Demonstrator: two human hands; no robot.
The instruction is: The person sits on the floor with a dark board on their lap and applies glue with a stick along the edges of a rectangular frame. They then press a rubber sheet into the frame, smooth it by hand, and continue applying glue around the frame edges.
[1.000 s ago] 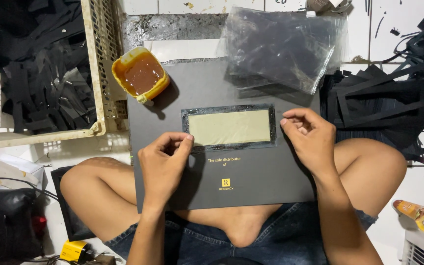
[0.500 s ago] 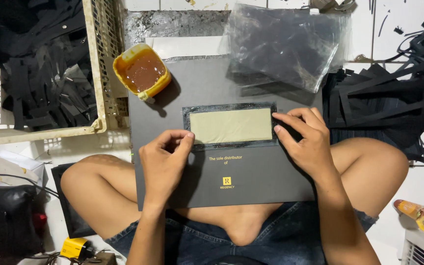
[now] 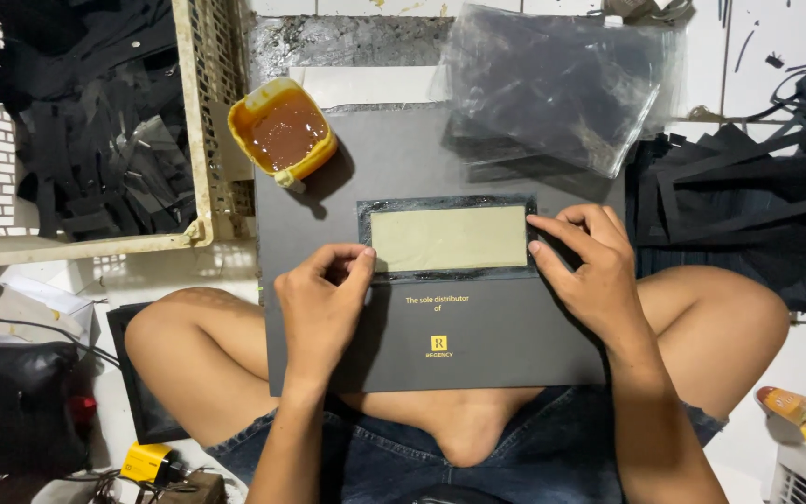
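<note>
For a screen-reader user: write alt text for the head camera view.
Left hand and right hand press the ends of a pale window in a dark grey card on the person's lap. A yellow tub of brown glue sits at its top-left corner.

even, fairly bright light from above. soft short shadows fall beside the cup (image 3: 281,131) and under both hands. mild glare on the plastic sleeves (image 3: 552,84). focus is sharp throughout; edges bend slightly outward, with the dark strips (image 3: 95,140) losing detail.
</note>
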